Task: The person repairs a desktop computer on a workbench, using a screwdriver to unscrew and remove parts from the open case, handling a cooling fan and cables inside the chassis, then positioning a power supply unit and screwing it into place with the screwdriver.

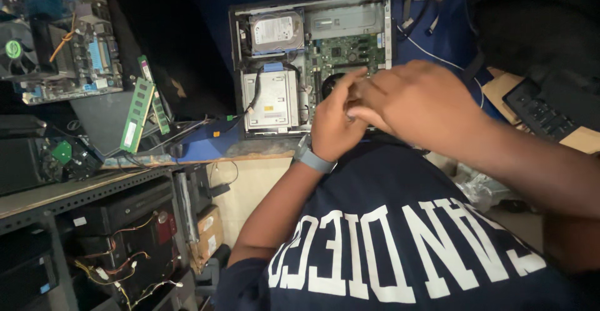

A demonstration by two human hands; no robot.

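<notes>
While both meet over open computer case (312, 67), left hand (334, 127), right hand (415, 102), grips indiscernible.

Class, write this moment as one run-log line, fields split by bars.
left hand: over open computer case | right hand: touching left hand's fingers | hard drive: in case | memory sticks: on bench, left

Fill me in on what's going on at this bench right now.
A person has both bare hands over an opened desktop computer case lying flat on the blue worktop. The left hand, with a grey wristband, and the right hand meet above the green motherboard. Whether they grip anything is hidden. A silver hard drive sits inside; loose green memory sticks lie nearby.
</notes>
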